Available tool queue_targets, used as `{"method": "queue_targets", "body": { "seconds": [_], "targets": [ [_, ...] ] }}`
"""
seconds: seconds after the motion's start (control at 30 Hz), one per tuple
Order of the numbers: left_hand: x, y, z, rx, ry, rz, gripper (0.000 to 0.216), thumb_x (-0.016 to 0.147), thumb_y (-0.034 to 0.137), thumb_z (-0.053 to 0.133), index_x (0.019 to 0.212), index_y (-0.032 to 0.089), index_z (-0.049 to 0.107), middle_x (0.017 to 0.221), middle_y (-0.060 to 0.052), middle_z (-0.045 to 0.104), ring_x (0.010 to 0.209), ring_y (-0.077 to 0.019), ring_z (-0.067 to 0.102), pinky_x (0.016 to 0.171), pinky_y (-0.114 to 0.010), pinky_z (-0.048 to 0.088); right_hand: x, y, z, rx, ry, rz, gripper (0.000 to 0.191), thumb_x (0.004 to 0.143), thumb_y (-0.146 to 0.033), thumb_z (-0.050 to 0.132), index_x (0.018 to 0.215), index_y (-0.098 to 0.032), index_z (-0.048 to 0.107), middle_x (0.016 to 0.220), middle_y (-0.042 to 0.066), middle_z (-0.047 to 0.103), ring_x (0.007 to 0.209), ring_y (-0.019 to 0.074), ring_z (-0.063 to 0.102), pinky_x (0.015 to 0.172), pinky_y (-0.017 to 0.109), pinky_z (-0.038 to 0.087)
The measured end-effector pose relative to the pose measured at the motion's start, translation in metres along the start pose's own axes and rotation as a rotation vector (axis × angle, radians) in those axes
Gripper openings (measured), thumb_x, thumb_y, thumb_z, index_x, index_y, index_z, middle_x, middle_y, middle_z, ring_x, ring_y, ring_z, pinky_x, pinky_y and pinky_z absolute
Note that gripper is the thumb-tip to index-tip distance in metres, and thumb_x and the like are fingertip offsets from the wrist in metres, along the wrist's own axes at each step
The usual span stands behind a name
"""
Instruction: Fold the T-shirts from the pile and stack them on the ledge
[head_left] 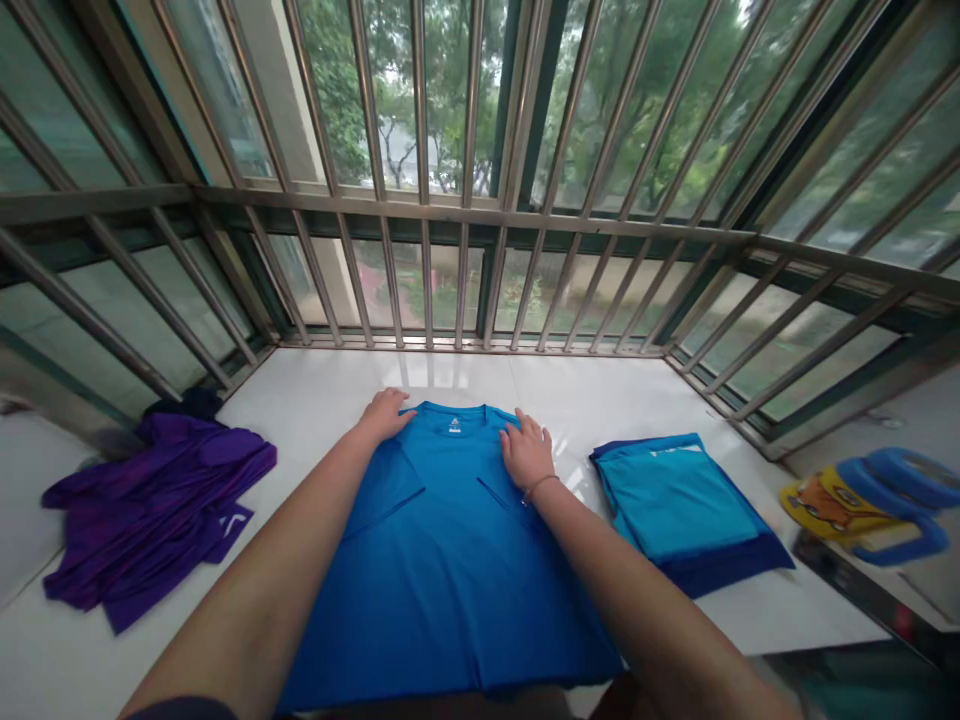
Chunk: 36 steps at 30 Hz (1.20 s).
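A blue T-shirt (pixel 450 580) lies spread on the white ledge, its collar toward the window and both sleeves folded inward over the body. My left hand (pixel 386 413) rests at the left shoulder by the collar, fingers stretched out and thumb on the fabric. On the right shoulder lies my right hand (pixel 527 452), its fingers spread apart over the cloth and a thin bracelet at the wrist. Inside the collar a small white print shows. The shirt's lower hem reaches the near edge of the ledge.
Crumpled purple clothing (pixel 165 500) lies on the left. Folded garments (pixel 675 490), teal over dark blue, are stacked on the right. Beyond them is a yellow and blue mug-like container (pixel 862 500). Metal window bars (pixel 480 215) enclose the white ledge (pixel 315 375).
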<state>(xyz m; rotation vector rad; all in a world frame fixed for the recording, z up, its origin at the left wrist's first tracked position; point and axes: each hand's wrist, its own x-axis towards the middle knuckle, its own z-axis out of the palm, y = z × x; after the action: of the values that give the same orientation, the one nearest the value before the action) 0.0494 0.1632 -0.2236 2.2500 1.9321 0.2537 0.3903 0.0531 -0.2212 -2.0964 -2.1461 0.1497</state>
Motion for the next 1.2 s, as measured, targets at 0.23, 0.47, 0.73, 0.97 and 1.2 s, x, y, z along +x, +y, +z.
{"method": "queue_targets", "body": {
  "seconds": [0.23, 0.47, 0.73, 0.97, 1.2],
  "targets": [
    [0.021, 0.007, 0.005, 0.016, -0.075, 0.099, 0.013, 0.096, 0.025, 0.066, 0.097, 0.023, 0.079, 0.125, -0.013, 0.075, 0.125, -0.0322, 0.066, 0.101, -0.039, 0.054, 0.064, -0.007, -0.021, -0.077, -0.089, 0.088, 0.049, 0.108, -0.038, 0.052, 0.15, -0.014, 0.061, 0.149, 0.025, 0.061, 0.139, 0.0363, 0.053, 0.11, 0.049, 0.047],
    [0.019, 0.004, 0.007, -0.008, -0.092, 0.044, 0.04, 0.095, 0.027, 0.066, 0.134, 0.021, 0.069, 0.119, -0.015, 0.079, 0.117, -0.0291, 0.073, 0.096, -0.035, 0.055, 0.081, -0.005, -0.023, -0.098, -0.175, 0.016, 0.036, 0.107, -0.023, 0.05, 0.134, -0.013, 0.073, 0.14, 0.022, 0.068, 0.132, 0.0321, 0.06, 0.105, 0.042, 0.049],
    [0.003, 0.019, -0.037, -0.076, -0.08, 0.187, 0.026, 0.096, 0.025, 0.056, 0.105, 0.022, 0.08, 0.116, -0.011, 0.08, 0.115, -0.0268, 0.073, 0.102, -0.035, 0.055, 0.07, 0.013, -0.065, -0.02, -0.164, -0.232, 0.035, 0.105, -0.021, 0.057, 0.136, -0.017, 0.074, 0.135, 0.014, 0.072, 0.128, 0.0256, 0.062, 0.113, 0.034, 0.043],
    [-0.138, -0.005, -0.059, -0.113, -0.055, 0.47, 0.024, 0.098, 0.025, 0.057, 0.109, 0.03, 0.078, 0.107, -0.006, 0.079, 0.105, -0.0275, 0.073, 0.101, -0.043, 0.054, -0.037, 0.053, -0.089, 0.058, -0.132, -0.607, 0.026, 0.104, -0.021, 0.06, 0.124, -0.023, 0.077, 0.116, 0.01, 0.073, 0.113, 0.024, 0.064, 0.101, 0.034, 0.047],
    [-0.2, -0.022, -0.048, -0.069, -0.146, 0.316, 0.028, 0.102, 0.04, 0.054, 0.099, 0.028, 0.079, 0.101, -0.008, 0.08, 0.102, -0.0328, 0.073, 0.095, -0.047, 0.056, -0.09, 0.081, -0.074, 0.005, -0.255, -0.603, 0.033, 0.111, -0.043, 0.052, 0.11, -0.023, 0.079, 0.104, 0.009, 0.075, 0.1, 0.0248, 0.069, 0.092, 0.034, 0.05]
  ]
}}
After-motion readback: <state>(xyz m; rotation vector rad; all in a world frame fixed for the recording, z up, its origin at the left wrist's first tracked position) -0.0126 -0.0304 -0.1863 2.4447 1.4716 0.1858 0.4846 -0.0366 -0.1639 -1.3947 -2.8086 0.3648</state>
